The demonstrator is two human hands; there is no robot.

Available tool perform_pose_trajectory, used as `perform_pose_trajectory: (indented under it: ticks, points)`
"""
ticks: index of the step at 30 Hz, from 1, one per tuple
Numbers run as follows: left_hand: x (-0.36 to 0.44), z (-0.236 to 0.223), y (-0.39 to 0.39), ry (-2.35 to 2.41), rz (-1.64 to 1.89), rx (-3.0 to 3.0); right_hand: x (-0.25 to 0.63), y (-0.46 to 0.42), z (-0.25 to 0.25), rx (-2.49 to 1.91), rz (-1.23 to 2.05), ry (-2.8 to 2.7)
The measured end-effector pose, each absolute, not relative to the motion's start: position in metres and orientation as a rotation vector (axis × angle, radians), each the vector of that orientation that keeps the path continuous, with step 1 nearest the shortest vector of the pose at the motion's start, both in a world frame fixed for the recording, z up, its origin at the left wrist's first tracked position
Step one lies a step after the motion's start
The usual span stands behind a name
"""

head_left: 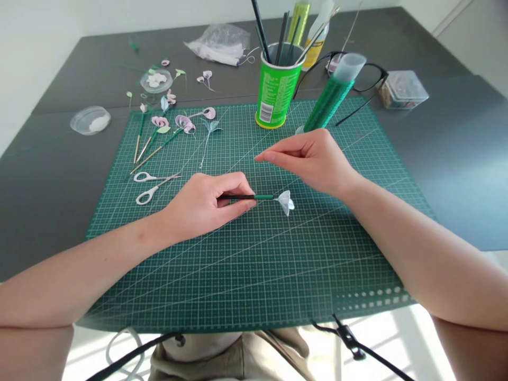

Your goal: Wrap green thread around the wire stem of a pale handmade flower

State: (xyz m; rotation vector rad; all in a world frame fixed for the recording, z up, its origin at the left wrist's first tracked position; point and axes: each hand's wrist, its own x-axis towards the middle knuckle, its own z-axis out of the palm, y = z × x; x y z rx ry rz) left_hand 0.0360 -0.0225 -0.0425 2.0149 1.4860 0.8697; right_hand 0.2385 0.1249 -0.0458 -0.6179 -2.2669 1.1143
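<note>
My left hand [214, 203] is closed around a thin dark stick [238, 197], held level above the cutting mat. Green wrapping [263, 197] covers the stick's right end, and a pale bluish-white flower [286, 202] extends from it on a fine wire. Up and to the right, my right hand [309, 159] pinches thumb and fingers together, pointing left; anything between the fingertips is too fine to make out. Just behind that hand leans a tube wound with green thread [329, 100]. White-handled scissors [148, 186] lie left of my left hand.
The green cutting mat [254, 275] covers the dark table's front. A green can [278, 92] holds several sticks; glasses [373, 76] and a clear box [402, 90] are at right. Small flowers [184, 123], clear lids [91, 120] and a plastic bag [222, 42] lie toward the back left.
</note>
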Motion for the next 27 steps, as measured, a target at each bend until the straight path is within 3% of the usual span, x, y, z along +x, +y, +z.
perform_pose_trajectory:
  ticks: [27]
  points:
    - [0.0352,-0.0452,-0.0202,1.559,0.732,2.056,0.2391,0.1223,-0.0462,-0.534,1.040,-2.306]
